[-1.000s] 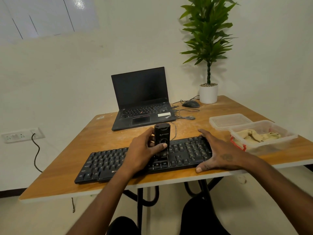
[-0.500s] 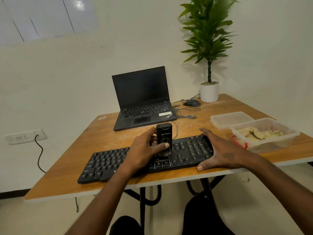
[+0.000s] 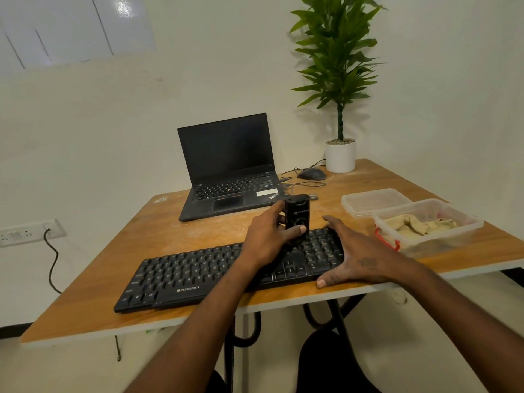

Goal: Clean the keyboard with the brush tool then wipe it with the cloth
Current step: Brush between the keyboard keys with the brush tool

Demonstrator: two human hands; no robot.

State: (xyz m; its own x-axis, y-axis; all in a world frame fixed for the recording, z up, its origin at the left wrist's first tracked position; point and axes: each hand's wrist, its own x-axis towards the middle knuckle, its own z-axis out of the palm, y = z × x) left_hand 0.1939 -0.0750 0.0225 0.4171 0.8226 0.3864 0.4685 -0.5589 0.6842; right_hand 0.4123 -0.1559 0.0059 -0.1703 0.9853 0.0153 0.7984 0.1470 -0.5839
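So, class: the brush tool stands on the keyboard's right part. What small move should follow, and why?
Probably sweep the brush tool, gripped by the left hand, leftward along the keyboard; the right hand braces its right end, and the cloth sits boxed.

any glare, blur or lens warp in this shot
Head view: glare spot on the glossy wall panel; wide-angle warp bows the table edge; the left hand casts shadow across the keyboard; brush tool lettering too soft to read, laptop screen dark.
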